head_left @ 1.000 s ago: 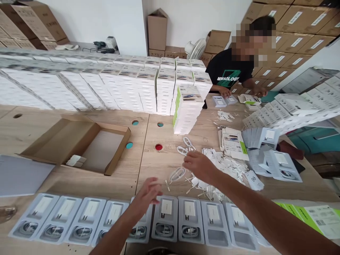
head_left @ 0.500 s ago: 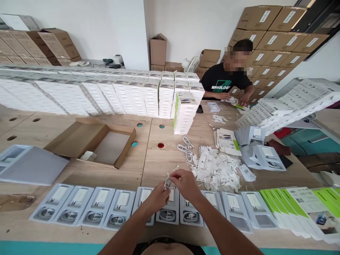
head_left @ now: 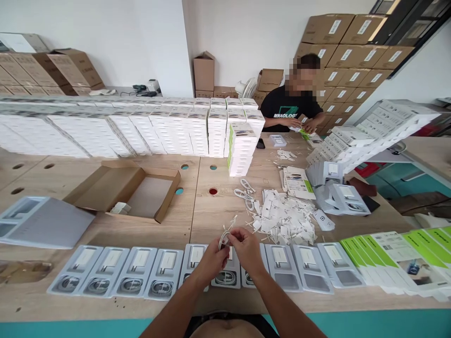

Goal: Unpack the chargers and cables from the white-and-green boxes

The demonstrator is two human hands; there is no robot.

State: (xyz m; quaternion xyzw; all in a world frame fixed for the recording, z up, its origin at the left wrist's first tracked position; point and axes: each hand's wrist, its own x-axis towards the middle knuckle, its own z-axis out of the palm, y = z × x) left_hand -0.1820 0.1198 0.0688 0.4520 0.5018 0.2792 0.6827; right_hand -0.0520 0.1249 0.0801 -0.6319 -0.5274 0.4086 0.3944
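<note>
Between my two hands, above the row of trays, is a coiled white cable point(head_left: 224, 239). My left hand point(head_left: 214, 256) is closed around one side of the coil. The fingers of my right hand point(head_left: 244, 244) pinch its other side. Below them a plastic tray point(head_left: 226, 284) holds a white charger and a coiled cable, partly covered by my hands. Trays to the left, such as one tray point(head_left: 164, 273), hold a charger and a cable each. Three trays at the right, one a tray point(head_left: 283, 266), have a charger and a bare lower compartment. Loose cables point(head_left: 245, 193) lie beyond my right hand.
A heap of white paper pieces point(head_left: 285, 218) lies ahead right. An open cardboard box point(head_left: 160, 213) stands left of centre, before a long wall of white boxes point(head_left: 169, 134). Green-and-white sleeves point(head_left: 373, 263) fan out at right. Another person point(head_left: 292, 108) works across the table.
My hands have drawn the coil slightly together, still gripping it. The view has shifted a little. Across the table, the other person's hands have moved slightly.
</note>
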